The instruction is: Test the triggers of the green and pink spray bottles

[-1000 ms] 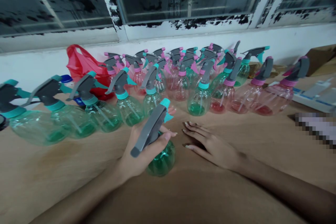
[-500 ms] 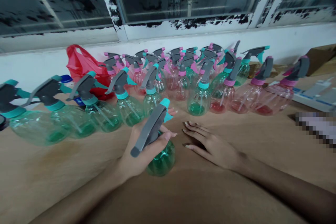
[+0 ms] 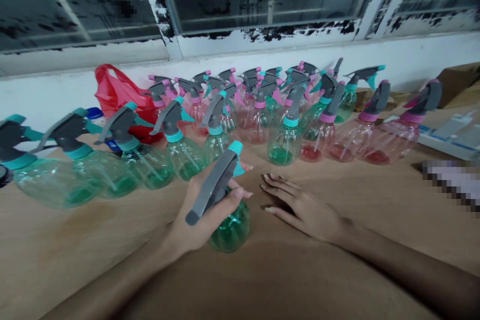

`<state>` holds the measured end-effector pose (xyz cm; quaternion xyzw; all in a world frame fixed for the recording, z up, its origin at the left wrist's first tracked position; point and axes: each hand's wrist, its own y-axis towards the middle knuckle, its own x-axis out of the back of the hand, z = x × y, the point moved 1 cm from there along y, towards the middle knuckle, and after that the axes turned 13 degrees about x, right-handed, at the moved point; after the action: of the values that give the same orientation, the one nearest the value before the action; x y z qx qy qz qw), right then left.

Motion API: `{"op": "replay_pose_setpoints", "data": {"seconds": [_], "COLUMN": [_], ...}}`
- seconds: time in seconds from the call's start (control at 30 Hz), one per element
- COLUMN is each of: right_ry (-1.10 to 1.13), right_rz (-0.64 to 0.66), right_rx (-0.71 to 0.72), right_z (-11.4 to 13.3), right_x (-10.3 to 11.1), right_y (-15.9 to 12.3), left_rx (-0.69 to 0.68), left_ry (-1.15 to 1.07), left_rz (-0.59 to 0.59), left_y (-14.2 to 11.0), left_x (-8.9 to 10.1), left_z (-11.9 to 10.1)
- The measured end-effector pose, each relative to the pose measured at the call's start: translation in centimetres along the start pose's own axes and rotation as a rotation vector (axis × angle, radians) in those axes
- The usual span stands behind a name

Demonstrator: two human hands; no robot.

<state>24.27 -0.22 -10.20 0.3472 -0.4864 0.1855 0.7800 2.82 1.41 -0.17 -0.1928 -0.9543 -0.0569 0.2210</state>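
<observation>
My left hand (image 3: 202, 212) is wrapped round the neck of a green spray bottle (image 3: 230, 227) that stands on the wooden table (image 3: 337, 280). Its grey trigger head with a teal nozzle (image 3: 215, 182) points away and to the right. My right hand (image 3: 300, 207) lies flat on the table just right of the bottle, fingers stretched out toward it, holding nothing.
Several green spray bottles (image 3: 146, 157) stand in a row at the left. Several pink ones (image 3: 352, 135) and more green ones crowd the back and right under the window. A red plastic bag (image 3: 116, 92) sits behind them. Boxes (image 3: 450, 130) lie at the far right.
</observation>
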Motion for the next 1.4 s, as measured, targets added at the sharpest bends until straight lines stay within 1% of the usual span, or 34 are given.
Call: {"op": "replay_pose_setpoints", "data": {"seconds": [0.17,0.23,0.47,0.57,0.73,1.0,1.13,1.3,1.4], "right_ry": [-0.005,-0.008,-0.019,-0.013,-0.017,0.042,0.117,0.167,0.168], "right_rz": [0.016,0.022,0.03,0.014,0.025,-0.023,-0.029,-0.045,-0.088], "right_rx": [0.0,-0.008,0.012,0.013,0.003,0.005,-0.031,-0.045,-0.073], "right_z": [0.1,0.1,-0.1,-0.1,0.0,-0.2,1.2,4.9,6.9], "right_x": [0.1,0.1,-0.1,0.0,-0.1,-0.1,0.4,0.8,1.0], "right_y": [0.0,0.1,0.0,0.0,0.0,-0.3,-0.3,-0.2,0.0], "left_rx": [0.0,-0.002,0.036,0.052,0.03,0.03,0.036,0.007,-0.016], "left_ry": [0.016,0.023,0.084,0.111,0.157,0.196,0.205,0.113,0.052], "left_rz": [0.045,0.026,-0.109,-0.107,-0.107,-0.109,-0.124,-0.17,-0.159], "left_y": [0.1,0.1,-0.2,-0.4,-0.4,-0.6,-0.7,-0.8,-1.1], "left_x": [0.3,0.3,-0.2,-0.2,-0.2,-0.3,-0.3,-0.7,-1.2], "left_z": [0.0,0.1,0.4,0.5,0.5,0.3,0.0,0.0,0.1]}}
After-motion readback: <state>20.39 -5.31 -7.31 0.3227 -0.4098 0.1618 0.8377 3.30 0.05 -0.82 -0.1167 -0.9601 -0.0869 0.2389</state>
